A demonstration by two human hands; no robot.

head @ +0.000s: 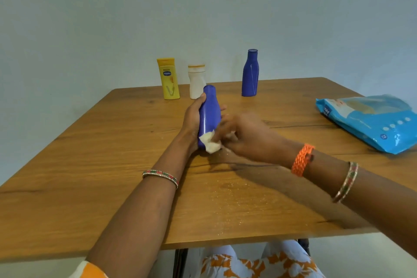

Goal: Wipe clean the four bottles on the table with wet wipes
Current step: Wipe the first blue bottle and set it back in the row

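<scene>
My left hand (191, 119) grips a blue bottle (210, 110) tilted above the middle of the wooden table (112, 153), cap pointing away from me. My right hand (243, 135), blurred, pinches a white wet wipe (211, 143) against the bottle's lower end. At the far edge stand a yellow lotion bottle (168, 79), a white bottle (196, 81) and a second blue bottle (250, 73), all upright.
A blue pack of wet wipes (370, 122) lies flat at the table's right side. Small white specks dot the wood in front of my hands. A plain wall rises behind the far edge.
</scene>
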